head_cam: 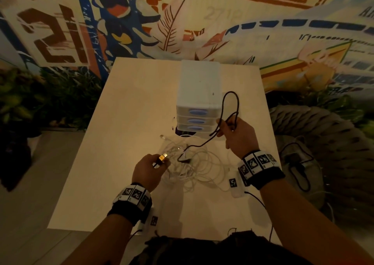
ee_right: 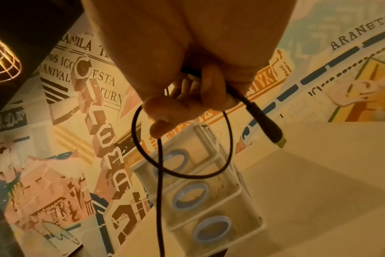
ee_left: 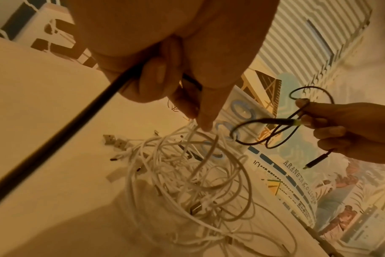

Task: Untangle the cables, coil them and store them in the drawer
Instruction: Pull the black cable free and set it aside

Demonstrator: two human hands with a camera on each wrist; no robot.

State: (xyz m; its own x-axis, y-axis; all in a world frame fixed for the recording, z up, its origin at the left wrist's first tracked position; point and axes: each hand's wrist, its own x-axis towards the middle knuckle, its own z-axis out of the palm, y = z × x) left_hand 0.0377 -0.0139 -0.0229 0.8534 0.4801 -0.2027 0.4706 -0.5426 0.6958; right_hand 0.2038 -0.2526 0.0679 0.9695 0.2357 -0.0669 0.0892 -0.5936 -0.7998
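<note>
Nearest, left hand (head_cam: 148,168) pinching black cable's (head_cam: 230,102) plug beside white tangle (head_cam: 194,163); right hand (head_cam: 237,134) clamped on its loops beyond the tangle, likely keeping the coil clear.

Black wristbands (head_cam: 129,210) with white fiducial-marker blocks, both wrists.

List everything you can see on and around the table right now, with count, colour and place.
Black cable: one, black, looped in the right hand, trailing down to the pile.
White cables: several, exact count unclear, white, tangled on the table between the hands.
Drawer unit: one, white with three blue-handled drawers, all closed, far side of table.
Table: one, pale.
Mural wall: behind the table, multicoloured.
Left hand: grips a black cable's gold-tipped plug.
Right hand: holds the black cable's loops.
</note>
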